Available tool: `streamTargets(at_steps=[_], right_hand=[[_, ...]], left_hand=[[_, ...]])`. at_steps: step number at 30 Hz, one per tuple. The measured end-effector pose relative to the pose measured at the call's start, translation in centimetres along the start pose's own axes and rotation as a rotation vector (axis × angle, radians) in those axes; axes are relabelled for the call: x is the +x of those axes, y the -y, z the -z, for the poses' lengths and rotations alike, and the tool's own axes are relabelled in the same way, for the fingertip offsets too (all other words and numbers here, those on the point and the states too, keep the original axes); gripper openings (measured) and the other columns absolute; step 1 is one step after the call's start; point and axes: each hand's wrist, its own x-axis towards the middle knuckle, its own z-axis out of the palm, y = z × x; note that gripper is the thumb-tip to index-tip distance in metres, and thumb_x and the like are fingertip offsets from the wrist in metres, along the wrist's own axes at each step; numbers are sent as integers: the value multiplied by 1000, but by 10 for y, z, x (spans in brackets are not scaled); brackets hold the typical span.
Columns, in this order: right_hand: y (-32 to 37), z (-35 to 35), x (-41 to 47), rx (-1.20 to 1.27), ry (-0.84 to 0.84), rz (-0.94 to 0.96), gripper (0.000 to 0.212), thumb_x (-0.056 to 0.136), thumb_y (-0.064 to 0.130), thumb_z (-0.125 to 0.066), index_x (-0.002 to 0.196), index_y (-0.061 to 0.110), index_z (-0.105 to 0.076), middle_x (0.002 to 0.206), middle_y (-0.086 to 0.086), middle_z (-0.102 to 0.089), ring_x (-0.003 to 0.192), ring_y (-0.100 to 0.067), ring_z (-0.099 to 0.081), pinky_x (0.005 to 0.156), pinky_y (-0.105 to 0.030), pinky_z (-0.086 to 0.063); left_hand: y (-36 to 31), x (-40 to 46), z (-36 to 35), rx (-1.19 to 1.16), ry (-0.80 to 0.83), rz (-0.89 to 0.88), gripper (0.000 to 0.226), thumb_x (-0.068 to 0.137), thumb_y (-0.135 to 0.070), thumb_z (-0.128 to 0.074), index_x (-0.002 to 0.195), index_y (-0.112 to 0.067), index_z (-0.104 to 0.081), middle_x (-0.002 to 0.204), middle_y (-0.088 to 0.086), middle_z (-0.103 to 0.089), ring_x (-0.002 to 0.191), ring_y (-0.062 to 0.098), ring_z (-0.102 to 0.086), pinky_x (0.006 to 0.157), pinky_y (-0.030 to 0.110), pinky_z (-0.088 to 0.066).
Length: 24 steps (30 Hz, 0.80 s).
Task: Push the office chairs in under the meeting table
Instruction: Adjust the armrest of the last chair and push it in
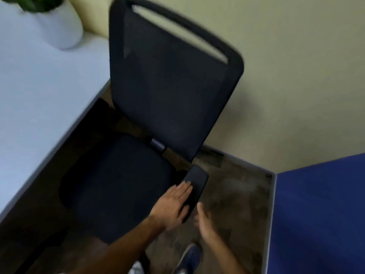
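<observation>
Black chair (158, 107) blurred; left hand (171, 206) flat on armrest (197, 180), right hand (205, 222) open, empty.

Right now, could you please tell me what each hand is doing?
Left hand: open, fingers straight, resting flat on the chair's armrest.
Right hand: open, fingers relaxed, holding nothing, just beside the armrest.
</observation>
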Motion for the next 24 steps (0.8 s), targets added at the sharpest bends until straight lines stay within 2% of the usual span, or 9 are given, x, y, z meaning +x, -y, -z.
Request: streamTargets(at_steps=[1, 3, 4, 8, 10, 14, 17, 21, 24], right_hand=[[-10, 8, -8, -130, -79, 45, 61, 103, 55, -35, 147, 14, -46, 148, -11, -53, 134, -27, -50, 112, -37, -37], [55, 32, -54, -316, -161, 249, 51, 104, 50, -42, 145, 22, -49, 144, -5, -57, 134, -26, -49, 109, -31, -35], [63, 42, -59, -352, -192, 275, 47, 103, 48, -45, 144, 24, -51, 142, -4, -59, 133, -26, -49, 106, -31, -35], [189, 66, -133, -472, -273, 608, 43, 102, 39, -53, 143, 24, -54, 121, 4, -68, 118, -20, -60, 93, -26, -40], [247, 70, -152, -584, -254, 741, 44, 102, 43, -51, 144, 29, -50, 126, 9, -65, 119, -14, -58, 97, -29, -42], [358, 73, -167, -844, -166, 1010, 47, 103, 38, -51, 148, 24, -48, 142, 0, -56, 132, -16, -47, 105, -27, -35], [434, 74, -150, -1008, -155, 1173, 44, 102, 36, -54, 143, 19, -54, 143, -4, -57, 133, -21, -49, 109, -30, -35], [535, 63, -89, -1212, -21, 1377, 42, 101, 33, -55, 141, 19, -56, 146, 0, -55, 138, -17, -44, 113, -33, -33], [590, 39, -39, -1323, 134, 1503, 42, 103, 28, -51, 144, 18, -53, 153, 0, -48, 144, -16, -36, 116, -27, -24]], left_hand=[[-3, -17, -7, -55, 25, 53, 67, 104, -44, -32, 162, -19, -13, 166, -8, 0, 156, 13, -2, 123, 26, 6], [-14, -30, 53, -135, -100, 150, 68, 102, -51, -31, 162, -23, -16, 164, -15, -3, 155, 10, -6, 119, 18, 7], [-15, -34, 54, -160, -124, 218, 68, 101, -52, -33, 162, -24, -18, 165, -15, -9, 154, 8, -9, 118, 15, 5], [-33, -31, 159, -209, -393, 319, 66, 101, -43, -46, 160, -22, -25, 164, -3, -31, 151, 12, -22, 119, 18, -10], [-37, -12, 201, -247, -535, 359, 63, 103, -38, -52, 159, -21, -28, 163, 0, -34, 149, 15, -28, 121, 25, -19], [-56, 34, 265, -410, -806, 446, 60, 104, -33, -55, 157, -15, -33, 161, 3, -37, 147, 16, -33, 121, 32, -25], [-68, 81, 284, -574, -920, 552, 59, 104, -33, -54, 156, -14, -34, 160, 1, -39, 145, 15, -34, 117, 26, -24], [-79, 165, 288, -754, -1097, 694, 60, 102, -32, -54, 156, -16, -33, 160, -3, -38, 143, 7, -32, 106, 6, -12], [-81, 228, 296, -848, -1174, 792, 69, 104, -38, -49, 161, -14, -18, 167, -1, -22, 151, 8, -17, 116, 16, -10]])
